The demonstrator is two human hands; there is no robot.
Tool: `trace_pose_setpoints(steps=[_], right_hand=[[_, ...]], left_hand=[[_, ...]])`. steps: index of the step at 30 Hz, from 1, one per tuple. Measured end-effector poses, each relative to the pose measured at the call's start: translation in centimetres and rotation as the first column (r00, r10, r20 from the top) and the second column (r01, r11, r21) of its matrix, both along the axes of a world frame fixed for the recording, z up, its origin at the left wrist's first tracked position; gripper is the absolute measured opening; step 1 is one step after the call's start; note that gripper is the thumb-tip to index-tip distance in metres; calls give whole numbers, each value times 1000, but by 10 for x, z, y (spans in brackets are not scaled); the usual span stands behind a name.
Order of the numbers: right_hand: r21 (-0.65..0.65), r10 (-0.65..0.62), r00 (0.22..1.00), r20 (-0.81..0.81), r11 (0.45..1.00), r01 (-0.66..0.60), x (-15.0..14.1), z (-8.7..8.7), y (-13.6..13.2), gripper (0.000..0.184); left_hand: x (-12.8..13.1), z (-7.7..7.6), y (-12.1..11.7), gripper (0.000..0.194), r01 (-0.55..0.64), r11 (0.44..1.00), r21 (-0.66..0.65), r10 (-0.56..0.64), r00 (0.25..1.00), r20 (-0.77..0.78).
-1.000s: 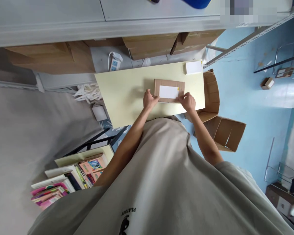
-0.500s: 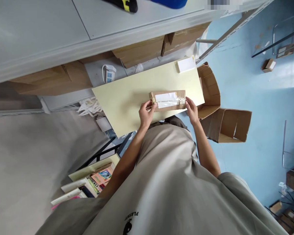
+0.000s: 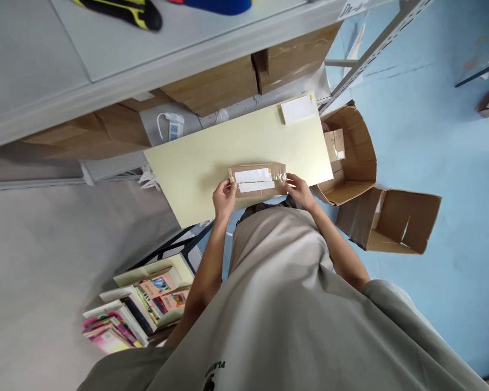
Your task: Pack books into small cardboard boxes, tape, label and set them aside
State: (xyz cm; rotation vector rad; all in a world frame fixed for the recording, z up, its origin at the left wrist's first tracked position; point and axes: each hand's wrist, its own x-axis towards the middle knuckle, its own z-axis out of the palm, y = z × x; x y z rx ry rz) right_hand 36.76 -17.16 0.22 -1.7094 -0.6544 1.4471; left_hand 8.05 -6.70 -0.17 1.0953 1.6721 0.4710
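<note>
A long narrow cardboard box (image 3: 257, 191) with white labels and shiny clear tape lies near the front edge of the pale yellow board-topped table (image 3: 199, 157). My left hand (image 3: 224, 199) grips its left end, thumb on the near side and fingers curled at the corner. At the right end my right hand (image 3: 299, 191) holds the box by the taped corner, fingers bent over it. A flat white label stack (image 3: 298, 110) rests at the table's far right corner.
Two open cartons, one (image 3: 356, 157) with a small box inside and another (image 3: 402, 220), stand to the right. A grey shelf (image 3: 154, 81) runs across the far side, above large cardboard boxes (image 3: 215, 84). Books (image 3: 118, 331) fill a rack at lower left.
The view has shifted, and the box now appears further left and closer to the table's front edge. My right hand has moved inward onto the box's taped end; my left hand keeps its grip.
</note>
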Motion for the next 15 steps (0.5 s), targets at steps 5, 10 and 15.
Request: trace_pose_setpoints(steps=[5, 10, 15], right_hand=[[48, 58, 997, -54, 997, -55, 79, -9, -7, 101], [56, -108, 994, 20, 993, 106, 180, -7, -42, 100], [50, -362, 928, 94, 932, 358, 262, -10, -108, 77]], left_hand=[[77, 8, -20, 29, -65, 997, 40, 67, 995, -77], [193, 10, -48, 38, 60, 998, 16, -59, 997, -50], [302, 15, -73, 48, 373, 928, 5, -373, 927, 52]])
